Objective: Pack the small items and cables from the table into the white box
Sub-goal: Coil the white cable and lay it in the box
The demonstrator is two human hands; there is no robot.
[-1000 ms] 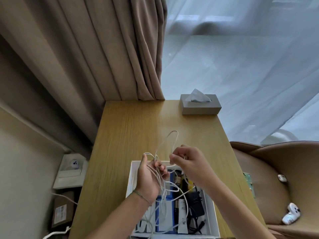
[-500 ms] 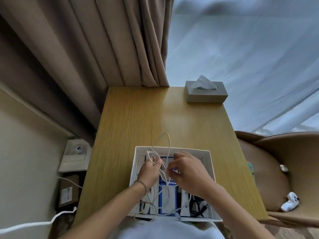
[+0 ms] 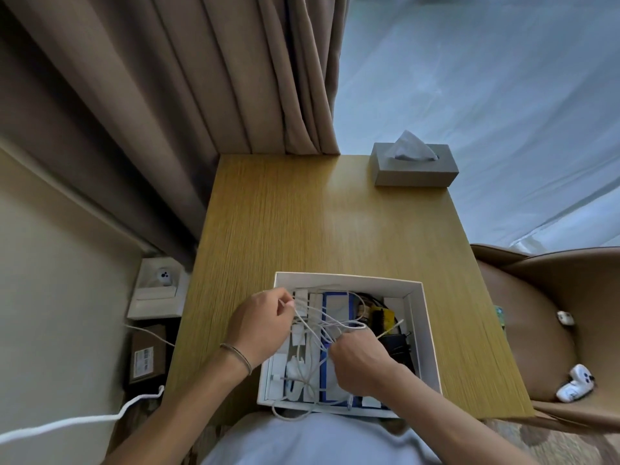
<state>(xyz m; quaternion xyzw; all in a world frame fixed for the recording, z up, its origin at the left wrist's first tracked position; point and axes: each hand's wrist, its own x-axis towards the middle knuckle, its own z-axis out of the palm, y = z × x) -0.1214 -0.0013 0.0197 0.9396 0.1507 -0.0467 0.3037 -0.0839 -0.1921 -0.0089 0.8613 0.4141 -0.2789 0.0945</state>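
The white box (image 3: pixel 423 317) sits at the near edge of the wooden table (image 3: pixel 322 223), filled with white chargers, a blue-edged item, a yellow and black item and black cables. A thin white cable (image 3: pixel 330 325) loops across the box. My left hand (image 3: pixel 260 322) pinches the cable over the box's left side. My right hand (image 3: pixel 360 360) is closed on the cable over the middle of the box. One loop of the cable hangs over the box's near wall.
A grey tissue box (image 3: pixel 414 166) stands at the table's far right corner. Brown curtains hang behind on the left. A brown chair (image 3: pixel 553 310) with a small white gadget (image 3: pixel 575 387) is on the right. A cardboard parcel (image 3: pixel 147 357) lies on the floor left.
Both hands have come down from above the table into the box, lowering the bundled white cable with them. The loop that stood up above the hands now lies flat over the box contents.
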